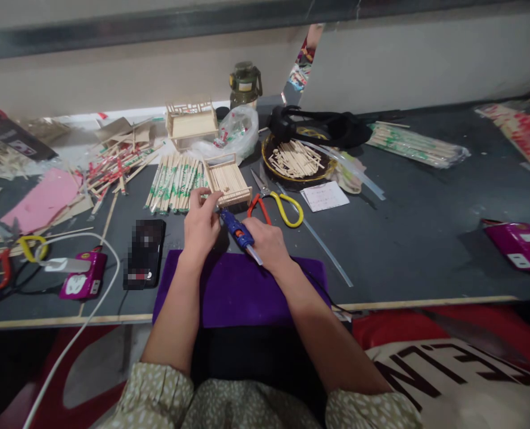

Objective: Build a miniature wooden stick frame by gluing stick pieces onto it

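Observation:
My right hand [267,241] is wrapped round a blue glue gun [235,227], with a clear glue stick out of its rear end. The gun's nozzle points up and left, close to the front of a small wooden-stick model [229,180]. My left hand [202,220] is at that model's front left corner, fingers bent and closed; what its fingertips hold, if anything, is too small to make out. Both wrists are above a purple cloth [247,298] at the table's front edge. Behind the model stands a second stick model [192,124].
Scissors [287,205] and a round basket of short sticks [294,161] lie right of the model. Wrapped chopsticks [175,182] and a phone [145,253] are on the left. A white cable [112,250] loops past a purple socket block [83,275]. A green jar [245,86] stands behind.

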